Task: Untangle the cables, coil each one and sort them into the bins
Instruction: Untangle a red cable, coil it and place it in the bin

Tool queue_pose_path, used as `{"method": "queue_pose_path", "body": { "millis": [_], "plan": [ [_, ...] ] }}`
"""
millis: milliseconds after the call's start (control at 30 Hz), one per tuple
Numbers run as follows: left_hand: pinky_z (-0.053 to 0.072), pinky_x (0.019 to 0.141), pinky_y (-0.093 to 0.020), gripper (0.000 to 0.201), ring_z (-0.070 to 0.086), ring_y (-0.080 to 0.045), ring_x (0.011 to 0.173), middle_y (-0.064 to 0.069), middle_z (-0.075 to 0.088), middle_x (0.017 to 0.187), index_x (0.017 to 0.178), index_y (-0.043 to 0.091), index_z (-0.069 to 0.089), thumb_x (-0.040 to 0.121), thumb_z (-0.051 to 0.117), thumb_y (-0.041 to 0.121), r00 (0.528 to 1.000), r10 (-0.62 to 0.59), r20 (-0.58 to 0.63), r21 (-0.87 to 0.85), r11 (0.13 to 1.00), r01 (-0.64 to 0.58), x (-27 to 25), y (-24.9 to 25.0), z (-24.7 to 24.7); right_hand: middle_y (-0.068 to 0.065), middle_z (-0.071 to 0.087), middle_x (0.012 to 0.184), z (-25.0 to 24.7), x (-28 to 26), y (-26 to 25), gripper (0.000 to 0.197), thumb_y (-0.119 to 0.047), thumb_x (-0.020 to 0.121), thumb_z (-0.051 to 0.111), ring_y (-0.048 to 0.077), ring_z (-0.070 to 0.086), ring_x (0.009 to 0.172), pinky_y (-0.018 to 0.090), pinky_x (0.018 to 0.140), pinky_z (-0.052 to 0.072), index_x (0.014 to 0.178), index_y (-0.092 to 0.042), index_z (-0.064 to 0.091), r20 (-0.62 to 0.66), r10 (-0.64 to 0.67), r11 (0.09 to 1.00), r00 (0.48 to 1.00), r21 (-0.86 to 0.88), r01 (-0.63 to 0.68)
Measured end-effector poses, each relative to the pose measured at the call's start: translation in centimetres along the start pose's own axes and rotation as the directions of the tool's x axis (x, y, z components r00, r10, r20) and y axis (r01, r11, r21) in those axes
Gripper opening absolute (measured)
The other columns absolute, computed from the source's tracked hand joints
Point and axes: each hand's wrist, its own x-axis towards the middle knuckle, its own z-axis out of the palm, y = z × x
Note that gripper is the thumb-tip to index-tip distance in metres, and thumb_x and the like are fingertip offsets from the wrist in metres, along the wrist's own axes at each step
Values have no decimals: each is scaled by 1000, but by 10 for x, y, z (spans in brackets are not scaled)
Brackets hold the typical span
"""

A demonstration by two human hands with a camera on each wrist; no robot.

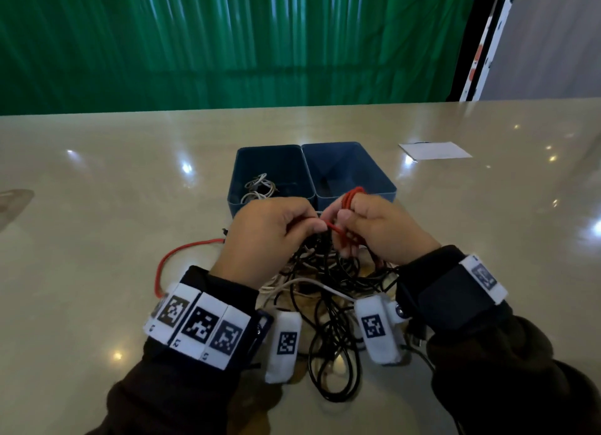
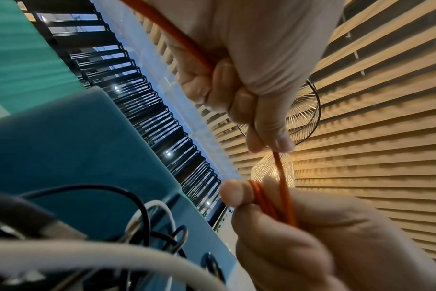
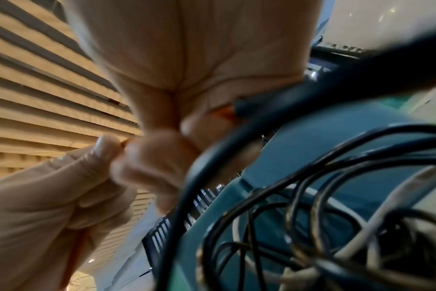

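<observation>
A tangle of black and white cables (image 1: 328,307) lies on the counter (image 1: 97,207) near its front edge, between the wrists. Just above it, the left hand (image 1: 270,236) pinches a straight run of the red cable (image 1: 335,229), while the right hand (image 1: 377,229) grips its red loops wound around the fingers. Beyond stand two blue bins (image 1: 351,164) side by side; the left bin (image 1: 270,161) holds coiled white cable (image 1: 258,187).
</observation>
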Motion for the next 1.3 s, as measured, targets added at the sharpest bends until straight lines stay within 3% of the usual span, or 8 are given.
{"method": "queue_pose_path", "body": {
  "millis": [333, 433, 567, 667, 833, 1000, 1167, 1300],
  "plan": [
    [45, 70, -22, 22, 59, -5, 79, 6, 66, 80, 89, 23, 69, 92, 50, 32, 988, -17, -154, -171, 985, -10, 0, -13, 1, -7, 34, 43, 11, -4, -2, 44, -47, 91, 50, 6, 23, 35, 16, 34, 19, 67, -11, 61, 455, -233, 789, 860, 606, -107],
    [42, 68, -14, 24, 57, 3, 75, 15, 65, 79, 99, 32, 67, 91, 46, 26, 996, -88, 5, -206, 975, 87, 0, -11, 8, -7, 40, 48, 12, -2, -1, 35, -38, 91, 55, 4, 32, 38, 15, 37, 26, 72, -8, 59, 374, -393, 610, 840, 790, -66],
    [41, 68, -28, 26, 56, -11, 72, 6, 60, 73, 98, 29, 65, 95, 46, 11, 950, -147, 276, -102, 978, 181, -2, -2, 17, -1, 53, 59, 16, 1, -6, 21, -25, 91, 52, 13, 51, 52, 26, 53, 46, 83, -9, 62, 77, -376, 430, 923, 897, 100],
    [40, 68, -34, 15, 56, -24, 79, -3, 59, 79, 95, 21, 59, 98, 46, 16, 922, -110, 372, -7, 993, 121, -4, 4, 18, 2, 63, 69, 16, 2, -4, 27, -19, 96, 36, 18, 63, 68, 28, 65, 53, 87, -8, 59, -114, -193, 577, 974, 790, 207],
    [36, 60, -32, 24, 49, -14, 67, 3, 54, 68, 82, 15, 60, 95, 51, 33, 901, -70, 428, 95, 995, 32, 0, 6, 13, 6, 68, 85, 14, 6, 4, 25, -7, 99, 36, 16, 65, 85, 29, 80, 54, 91, -8, 60, -240, -209, 904, 948, 321, 281],
    [36, 54, -23, 24, 48, -3, 56, 11, 54, 58, 68, 22, 59, 85, 65, 37, 955, 43, 294, 1, 999, -45, -3, 11, 9, -7, 62, 75, 9, 2, 0, 24, -6, 97, 45, 2, 57, 68, 17, 66, 47, 80, -16, 60, -35, -174, 971, 984, -172, 165],
    [41, 55, -13, 27, 55, 1, 60, 15, 58, 57, 63, 20, 60, 74, 70, 42, 998, 53, 35, -162, 986, -47, -3, 5, 4, -3, 41, 42, 10, -6, -11, 55, -43, 98, 27, 12, 36, 39, 20, 46, 36, 65, -12, 59, 235, -19, 999, 972, -31, 27],
    [38, 56, -15, 19, 51, -1, 61, 14, 56, 63, 73, 21, 61, 83, 56, 37, 994, 46, -99, -248, 966, -69, 0, -3, 0, -5, 35, 40, 2, -8, -9, 60, -48, 95, 30, 9, 28, 33, 15, 39, 29, 69, -5, 63, 461, -120, 949, 879, 312, -34]
  ]
}}
